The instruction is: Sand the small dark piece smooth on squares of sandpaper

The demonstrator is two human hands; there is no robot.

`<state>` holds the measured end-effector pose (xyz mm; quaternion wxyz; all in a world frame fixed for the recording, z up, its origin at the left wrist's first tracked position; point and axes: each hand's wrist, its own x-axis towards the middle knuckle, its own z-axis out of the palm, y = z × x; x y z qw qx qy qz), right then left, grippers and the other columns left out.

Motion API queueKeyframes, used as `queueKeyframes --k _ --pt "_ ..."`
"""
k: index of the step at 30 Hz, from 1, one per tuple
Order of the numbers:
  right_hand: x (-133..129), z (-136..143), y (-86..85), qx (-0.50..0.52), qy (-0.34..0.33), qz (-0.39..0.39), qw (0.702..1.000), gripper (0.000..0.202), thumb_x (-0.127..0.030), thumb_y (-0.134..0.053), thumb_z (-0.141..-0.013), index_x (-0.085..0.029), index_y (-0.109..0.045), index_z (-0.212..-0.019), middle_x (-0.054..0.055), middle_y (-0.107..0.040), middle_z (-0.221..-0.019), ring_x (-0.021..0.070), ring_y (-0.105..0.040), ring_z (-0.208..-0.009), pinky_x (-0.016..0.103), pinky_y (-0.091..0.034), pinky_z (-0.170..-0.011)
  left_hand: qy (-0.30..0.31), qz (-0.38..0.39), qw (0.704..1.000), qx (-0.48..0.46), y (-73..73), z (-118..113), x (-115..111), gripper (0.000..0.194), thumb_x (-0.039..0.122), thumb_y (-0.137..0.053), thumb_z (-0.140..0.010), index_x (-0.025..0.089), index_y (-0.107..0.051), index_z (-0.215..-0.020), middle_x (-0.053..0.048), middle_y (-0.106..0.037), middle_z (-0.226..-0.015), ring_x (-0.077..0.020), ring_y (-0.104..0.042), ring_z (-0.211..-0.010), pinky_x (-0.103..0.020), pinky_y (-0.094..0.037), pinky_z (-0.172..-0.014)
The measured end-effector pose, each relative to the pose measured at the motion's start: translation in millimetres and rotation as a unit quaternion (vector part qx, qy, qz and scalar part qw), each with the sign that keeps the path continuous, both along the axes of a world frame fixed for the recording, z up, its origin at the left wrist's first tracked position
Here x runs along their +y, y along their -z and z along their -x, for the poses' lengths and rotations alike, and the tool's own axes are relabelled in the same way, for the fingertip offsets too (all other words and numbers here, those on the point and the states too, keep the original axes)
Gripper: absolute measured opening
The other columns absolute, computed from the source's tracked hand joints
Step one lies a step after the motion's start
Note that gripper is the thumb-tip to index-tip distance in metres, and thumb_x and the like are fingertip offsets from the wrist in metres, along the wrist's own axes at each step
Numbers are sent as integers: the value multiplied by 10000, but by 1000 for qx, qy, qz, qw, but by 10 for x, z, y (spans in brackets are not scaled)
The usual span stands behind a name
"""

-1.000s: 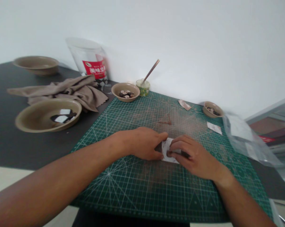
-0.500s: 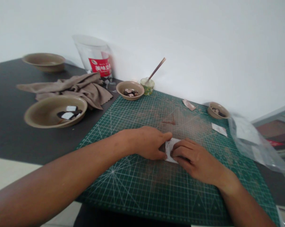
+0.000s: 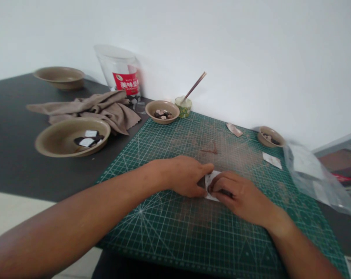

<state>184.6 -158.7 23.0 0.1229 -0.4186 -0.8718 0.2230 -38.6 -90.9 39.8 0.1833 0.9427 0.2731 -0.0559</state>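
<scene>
On the green cutting mat point(image 3: 169, 228) lies a small white sheet point(image 3: 211, 197), partly covered by both hands. My left hand point(image 3: 189, 176) comes from the left, its thumb on the sheet's far edge and a finger on the near edge, pinching it in place. Over the sheet, the fingers of my right hand point(image 3: 236, 193) are drawn together, fingertips pressed down on its face. A small brownish piece seems to sit under those fingertips, but they hide most of it.
Behind the mat are a bowl of small pieces point(image 3: 163, 121), a green patterned cup point(image 3: 183, 110) with a stick, and another bowl point(image 3: 270, 143). A white sheet point(image 3: 272, 160) and plastic bag point(image 3: 315, 174) lie right. Left are a cloth point(image 3: 99, 108), large bowl point(image 3: 53, 141) and clear tub point(image 3: 114, 64).
My right fingertips have shifted slightly on the white sheet, and its fingers look a little more bent. My left hand keeps its hold. The whole view has shifted slightly.
</scene>
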Motion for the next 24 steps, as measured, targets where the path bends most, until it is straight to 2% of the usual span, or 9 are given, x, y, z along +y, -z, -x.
queueKeyframes --k 4,7,10,13,15,18,20,21,24 --pt "37 -41 -31 -31 69 -3 997 87 -231 -602 -967 -200 -623 -888 25 -641 -902 180 -589 -869 336 -458 -787 -1 -1 1000 5 5 -1 4 506 527 -593 -857 223 -539 -1258 -104 -735 -1070 -289 -698 -951 -335 -480 -740" --pt "-4 -24 -45 -21 33 37 999 77 -208 -598 -964 -205 -624 -892 17 -649 -931 165 -597 -877 318 -463 -794 3 1 1000 10 -2 -1 2 546 534 -597 -855 214 -526 -1291 -111 -737 -1064 -298 -699 -944 -339 -479 -728" --pt "-13 45 -20 -10 9 22 1000 67 -196 -577 -973 -203 -617 -920 28 -654 -991 177 -594 -948 330 -464 -851 6 7 1000 6 -3 -4 2 501 509 -594 -858 212 -543 -1258 -105 -741 -1039 -289 -701 -919 -334 -475 -720" --pt "30 35 -17 -34 66 -23 997 79 -207 -559 -981 -199 -614 -925 39 -643 -961 193 -586 -922 352 -459 -833 4 4 1000 3 9 -7 4 498 502 -588 -860 214 -539 -1263 -105 -737 -1064 -291 -697 -945 -340 -476 -741" --pt "35 -3 -37 -45 84 -15 995 70 -213 -576 -971 -203 -615 -914 31 -635 -921 185 -586 -868 338 -456 -787 2 3 1000 4 13 -6 4 522 511 -589 -860 215 -525 -1285 -109 -733 -1084 -295 -694 -962 -343 -475 -746" --pt "-11 0 -51 -31 28 31 999 59 -206 -598 -958 -212 -612 -900 17 -644 -921 169 -598 -856 311 -456 -770 6 2 1000 4 6 -4 1 511 517 -598 -858 211 -534 -1261 -105 -735 -1053 -298 -698 -934 -336 -467 -704" --pt "-31 36 -35 -19 0 26 999 55 -202 -587 -963 -213 -609 -914 25 -654 -963 178 -604 -911 316 -457 -811 7 2 1000 2 -2 -5 0 492 512 -598 -858 208 -543 -1241 -103 -735 -1037 -294 -699 -919 -333 -462 -690" --pt "-27 48 -25 -19 7 10 1000 59 -200 -575 -969 -211 -608 -921 33 -654 -979 186 -602 -934 326 -455 -831 6 3 1000 3 -4 -7 1 485 507 -597 -858 209 -545 -1237 -103 -735 -1037 -292 -699 -920 -333 -463 -698" --pt "17 19 -20 -46 87 -30 995 76 -205 -558 -975 -204 -610 -918 44 -637 -950 199 -592 -906 346 -448 -810 1 5 1000 11 -3 -11 5 502 508 -594 -856 218 -532 -1261 -105 -735 -1065 -288 -694 -946 -340 -468 -739"
